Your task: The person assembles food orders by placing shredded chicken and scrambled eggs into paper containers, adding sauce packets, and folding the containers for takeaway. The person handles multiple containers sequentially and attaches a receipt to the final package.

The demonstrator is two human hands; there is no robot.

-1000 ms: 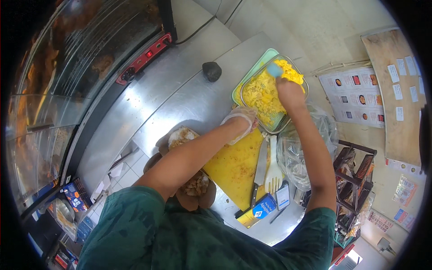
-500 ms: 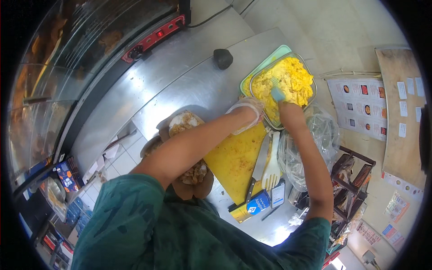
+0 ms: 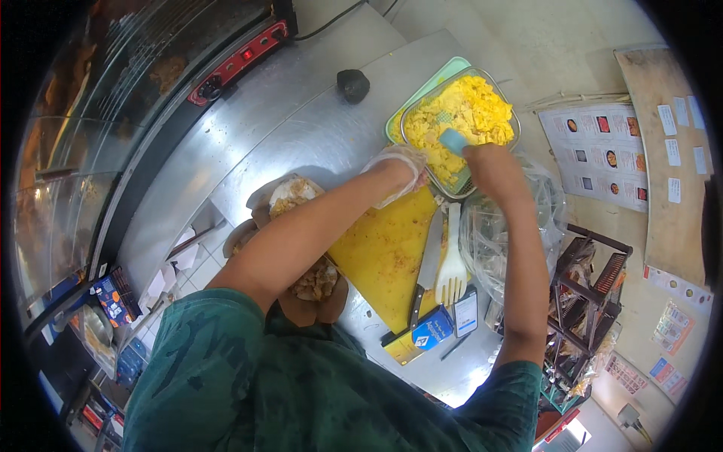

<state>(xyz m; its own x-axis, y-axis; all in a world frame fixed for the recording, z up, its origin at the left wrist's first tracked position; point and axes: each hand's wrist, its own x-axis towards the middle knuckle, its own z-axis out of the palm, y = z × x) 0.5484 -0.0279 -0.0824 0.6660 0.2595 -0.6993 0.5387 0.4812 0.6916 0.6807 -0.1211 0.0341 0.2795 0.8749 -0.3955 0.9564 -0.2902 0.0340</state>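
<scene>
A clear rectangular container (image 3: 517, 138) heaped with yellow scrambled-egg-like food (image 3: 478, 105) rests on a pale green tray (image 3: 393, 126). My bare right hand (image 3: 493, 172) is closed around a light blue utensil (image 3: 453, 141) that reaches into the food; its exact kind is unclear. My left hand (image 3: 399, 172), in a loose clear plastic glove, has its partly visible fingers curled at the container's near-left edge. Below it lies a yellow-stained cutting board (image 3: 384, 260). Two brown paper boxes, one with rice and browned food (image 3: 294, 194), sit under my left forearm, partly covered by it.
Right of the board are a knife (image 3: 428, 264), a white serving fork (image 3: 452, 275), a blue-and-yellow package (image 3: 431, 331), a phone-like device (image 3: 466, 313) and a clear plastic bag (image 3: 482, 241). A dark lump (image 3: 352, 86) sits farther back. A glass-fronted food cabinet (image 3: 151, 98) lines the left.
The whole view has shifted, so things appear farther up and left. My right hand has moved slightly right relative to the container, and more of the light blue utensil shows.
</scene>
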